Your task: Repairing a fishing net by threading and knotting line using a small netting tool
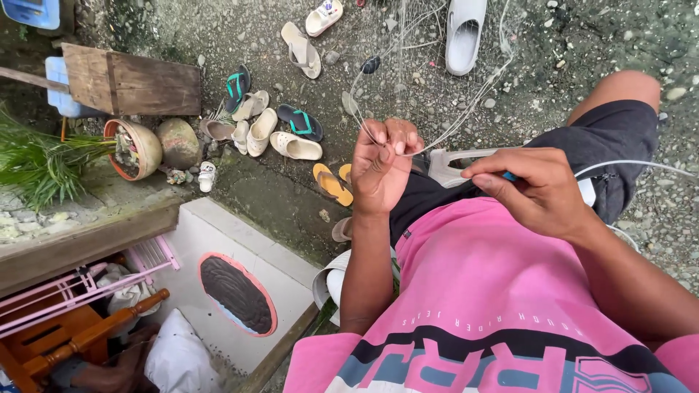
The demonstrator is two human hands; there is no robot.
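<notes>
A thin, pale fishing net (415, 65) stretches from the gravel ground up to my hands. My left hand (382, 167) is raised in front of me, fingers pinched on strands of the net's line. My right hand (535, 189) is closed around a flat whitish netting needle (455, 164), whose pointed end reaches toward the left hand. A white line runs off to the right from that hand. I am sitting, wearing a pink shirt and dark shorts, with one knee at the upper right.
Several sandals and slippers (295, 124) lie scattered on the gravel, and a grey clog (464, 33) sits at the top. Left are a wooden board (131, 84), clay pots (138, 149), green fronds, a wooden chair (65, 338) and a white tiled ledge (247, 255).
</notes>
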